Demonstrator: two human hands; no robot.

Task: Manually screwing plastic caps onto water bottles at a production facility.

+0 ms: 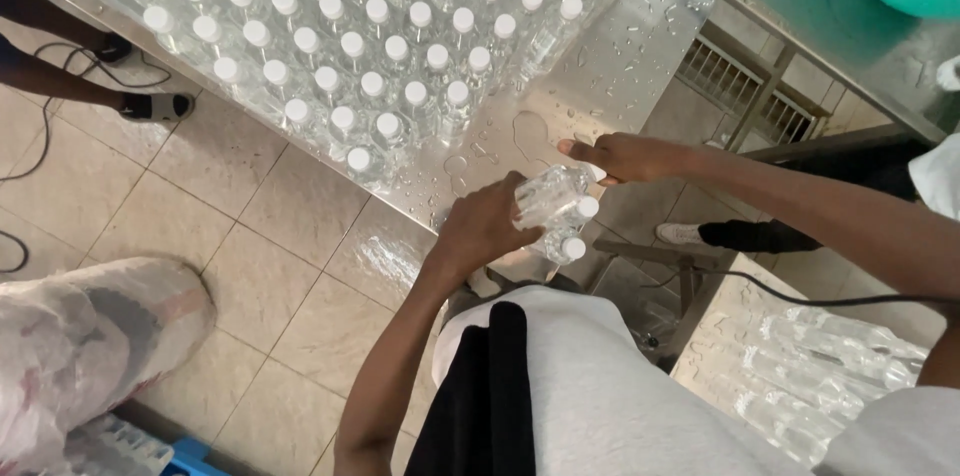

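Two hands are holding a small bunch of clear plastic bottles at the near edge of a wet steel desk.

The left hand is wrapping its grip around the bunch of white-capped bottles, which is hanging just off the desk's near edge over the tiled floor. The right hand is lying flat across the top of the bunch, fingers stretched out, its grip wide. The steel desk is beaded with water drops, and a dense block of upright capped bottles is filling most of it, leaving only a bare wet strip along the right side. A plastic-wrapped bundle is sitting on the floor at lower left.
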